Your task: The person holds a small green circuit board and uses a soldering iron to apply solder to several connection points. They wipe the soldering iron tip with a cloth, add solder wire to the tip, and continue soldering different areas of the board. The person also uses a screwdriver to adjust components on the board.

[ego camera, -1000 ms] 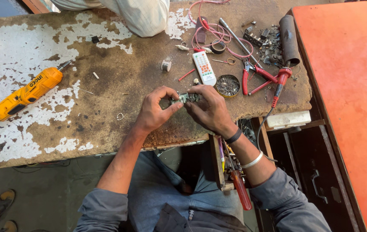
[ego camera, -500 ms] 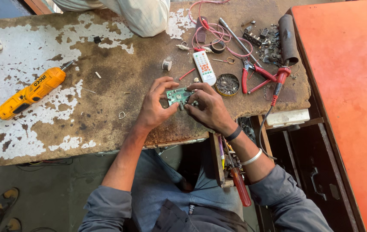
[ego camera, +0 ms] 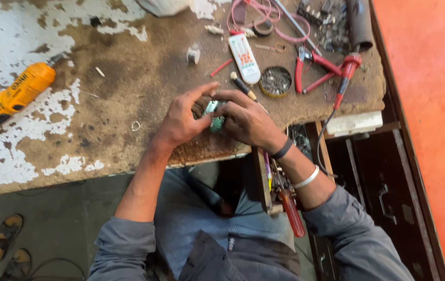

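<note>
My left hand (ego camera: pixel 183 118) and right hand (ego camera: pixel 246 120) pinch a small green circuit board (ego camera: pixel 214 115) from both sides, steadying it. I hold it just above the bench (ego camera: pixel 128 93), near the round tin (ego camera: pixel 276 81).

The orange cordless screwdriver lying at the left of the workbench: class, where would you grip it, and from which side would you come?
Grip the orange cordless screwdriver around the middle of its thick body, coming from above. It lies flat and slanted on the workbench, its bit end up and to the right, with bare surface along both long sides, so fingers can probably close across it. Both hands are occupied with a small green part.
</note>
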